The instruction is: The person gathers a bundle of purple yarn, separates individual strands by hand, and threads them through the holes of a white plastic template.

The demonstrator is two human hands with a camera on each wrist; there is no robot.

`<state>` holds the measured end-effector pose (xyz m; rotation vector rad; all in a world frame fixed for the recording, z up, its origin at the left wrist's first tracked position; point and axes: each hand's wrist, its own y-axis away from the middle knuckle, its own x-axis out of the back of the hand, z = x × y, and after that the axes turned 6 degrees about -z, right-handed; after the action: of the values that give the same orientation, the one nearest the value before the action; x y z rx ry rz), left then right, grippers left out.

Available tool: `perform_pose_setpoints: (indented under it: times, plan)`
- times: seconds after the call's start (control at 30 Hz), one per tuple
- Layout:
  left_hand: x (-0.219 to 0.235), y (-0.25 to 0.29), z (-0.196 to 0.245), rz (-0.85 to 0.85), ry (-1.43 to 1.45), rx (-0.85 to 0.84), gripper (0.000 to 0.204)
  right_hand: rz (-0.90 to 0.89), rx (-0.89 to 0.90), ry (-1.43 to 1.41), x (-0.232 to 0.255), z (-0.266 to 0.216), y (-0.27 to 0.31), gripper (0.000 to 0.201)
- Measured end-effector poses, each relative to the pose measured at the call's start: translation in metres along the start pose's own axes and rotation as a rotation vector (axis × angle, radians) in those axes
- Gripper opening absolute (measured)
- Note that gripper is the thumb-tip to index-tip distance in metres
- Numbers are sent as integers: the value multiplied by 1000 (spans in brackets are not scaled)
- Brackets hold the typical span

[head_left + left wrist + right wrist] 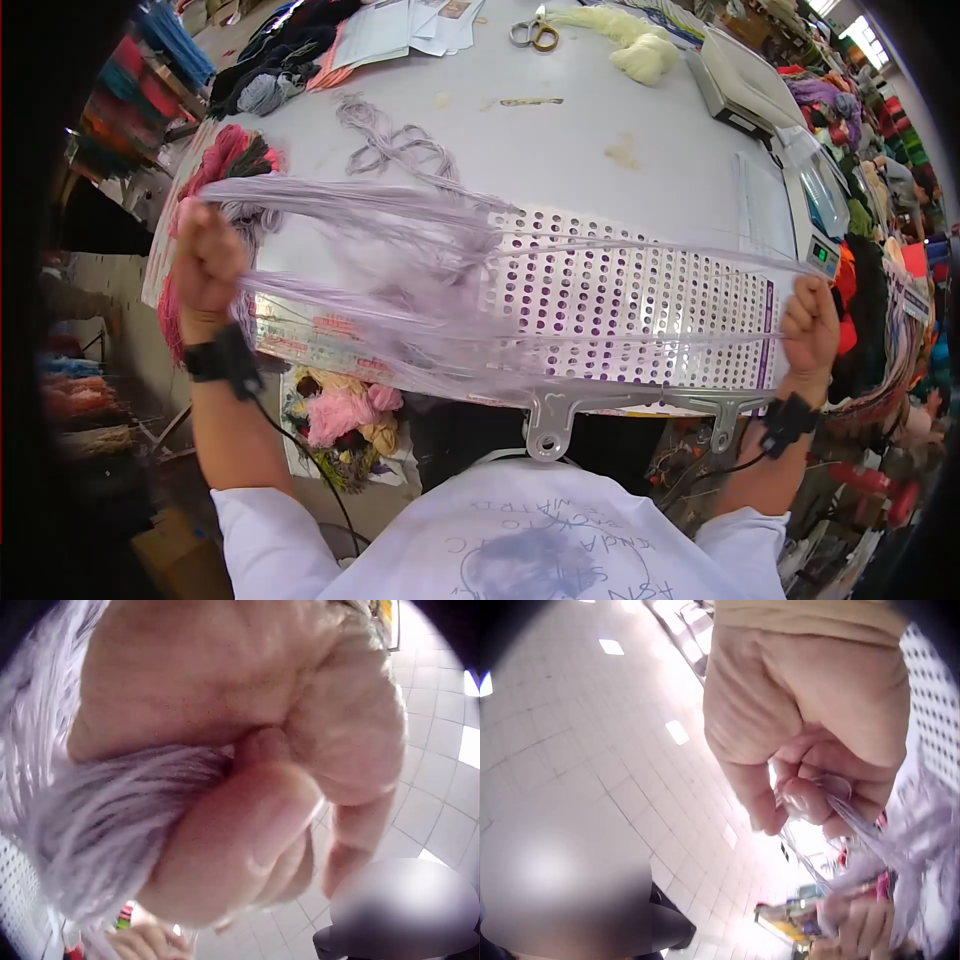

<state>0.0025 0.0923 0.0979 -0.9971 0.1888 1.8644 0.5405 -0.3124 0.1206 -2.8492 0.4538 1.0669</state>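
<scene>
A skein of lilac yarn [340, 200] stretches across the front of the table between both hands, blurred in its middle. My left hand [208, 260] grips the thick looped end, and in the left wrist view the fingers curl round the bunched yarn [112, 817]. At the other side my right hand [812, 325] holds only a few thin strands; the right wrist view shows these strands [859, 821] looped over its curled fingers. Under the yarn lies a white board [620, 300] with rows of round holes. A looser lilac length [400, 150] trails on the table behind the skein.
Scissors [535, 37] and pale yellow yarn [645, 58] lie at the back, beside a scale [745, 90]. Papers [400, 30] rest on dark yarn at back left. Pink yarn [225, 150] hangs off the left edge. A metal bracket [548, 415] juts from the front edge.
</scene>
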Motion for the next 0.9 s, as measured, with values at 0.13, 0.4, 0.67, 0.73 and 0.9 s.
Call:
perform_pose_setpoints:
  times: [0.13,0.4,0.67,0.73,0.9]
  plan:
    - [84,40,110,301,37,-4,22,238,-19,38,87,-82,67,18]
    - [63,-26,133,1166,-910,-159,21,984,29,651,123,-177,125,18]
    - [190,32,240,457,-200,-235,23,997,265,595,142,-198,160,13]
    - [-1,-68,57,900,-409,-475,26,912,171,549,33,-105,60,14]
    - [-59,-115,-139,278,-360,541,46,432,-191,736,-62,88,-63,26]
